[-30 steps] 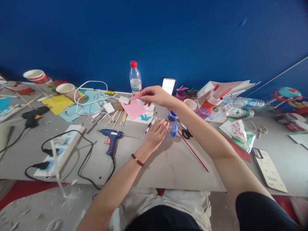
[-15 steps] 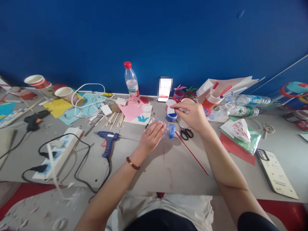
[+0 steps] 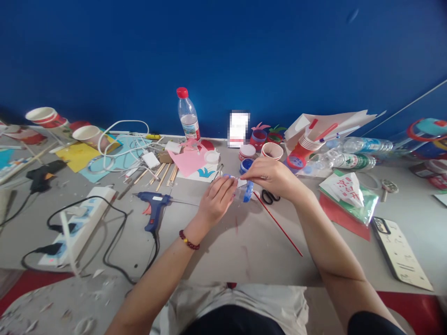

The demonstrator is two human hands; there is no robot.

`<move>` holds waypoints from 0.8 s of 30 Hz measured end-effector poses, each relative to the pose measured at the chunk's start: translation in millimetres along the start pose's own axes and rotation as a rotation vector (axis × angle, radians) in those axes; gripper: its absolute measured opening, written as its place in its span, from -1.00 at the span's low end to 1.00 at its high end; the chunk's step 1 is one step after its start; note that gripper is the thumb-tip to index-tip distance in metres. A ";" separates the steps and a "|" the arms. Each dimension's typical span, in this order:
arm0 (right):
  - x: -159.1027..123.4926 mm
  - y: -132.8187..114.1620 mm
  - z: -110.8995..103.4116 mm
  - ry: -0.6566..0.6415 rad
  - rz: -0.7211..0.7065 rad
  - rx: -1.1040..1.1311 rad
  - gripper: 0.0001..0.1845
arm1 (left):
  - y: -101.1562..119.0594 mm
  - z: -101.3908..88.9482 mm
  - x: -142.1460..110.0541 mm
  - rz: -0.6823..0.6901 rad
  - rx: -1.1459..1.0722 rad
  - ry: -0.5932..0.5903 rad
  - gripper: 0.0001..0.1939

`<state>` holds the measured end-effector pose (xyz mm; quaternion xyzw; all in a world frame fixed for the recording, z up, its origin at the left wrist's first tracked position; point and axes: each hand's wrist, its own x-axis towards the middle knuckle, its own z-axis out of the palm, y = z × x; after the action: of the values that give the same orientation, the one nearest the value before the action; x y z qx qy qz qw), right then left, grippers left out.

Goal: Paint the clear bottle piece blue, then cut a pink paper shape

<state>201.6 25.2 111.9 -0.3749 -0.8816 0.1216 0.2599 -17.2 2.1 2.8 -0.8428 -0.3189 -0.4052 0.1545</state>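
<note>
My left hand (image 3: 218, 199) lies wrapped over a clear plastic bottle piece (image 3: 240, 193) on its side, its rim painted blue. Between the thumb and fingertips of my right hand (image 3: 275, 177) is a small white piece of paper (image 3: 241, 183), held right at the bottle's upper side. Whether the paper touches the plastic I cannot tell. Just behind the right fingers stands an open jar of blue paint (image 3: 246, 164). Black-handled scissors (image 3: 268, 197) lie under the right wrist, their blades hidden. A thin red stick (image 3: 279, 225) slants across the table nearby.
To the left are a blue glue gun (image 3: 153, 207), its cable and a white power strip (image 3: 80, 225). Behind stand a red-capped bottle (image 3: 190, 122), a phone (image 3: 238, 130) and paper cups (image 3: 272, 150). Plastic bottles (image 3: 354, 160) and a phone-shaped case (image 3: 401, 253) lie to the right.
My right hand has come down and left from above the blue paint jar to the bottle, carrying the white paper. My left hand keeps its hold.
</note>
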 end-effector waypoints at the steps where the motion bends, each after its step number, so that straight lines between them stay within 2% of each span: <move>1: 0.4 -1.1 0.2 -0.008 -0.009 -0.029 -0.72 | -0.2 0.2 -0.7 -0.002 -0.001 -0.010 -0.36; 8: -2.3 -3.5 -4.7 -0.047 -0.042 -0.178 -0.68 | 0.9 0.5 -1.3 -0.004 -0.006 -0.030 -0.44; 14: -4.7 0.3 -7.6 -0.026 -0.025 -0.126 -0.68 | 4.4 0.2 2.1 0.042 0.092 0.011 -0.59; 18: -4.0 1.5 -4.9 0.012 -0.017 -0.109 -0.68 | 4.2 -1.9 5.3 0.059 0.088 0.045 -0.56; 24: -1.4 -4.0 -0.7 -0.008 -0.035 -0.067 -0.66 | 1.3 -2.9 6.0 0.021 0.107 0.043 -0.60</move>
<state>200.5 21.5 113.6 -0.3677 -0.8925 0.0888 0.2457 -15.2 2.1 9.3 -0.8277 -0.3279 -0.4039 0.2104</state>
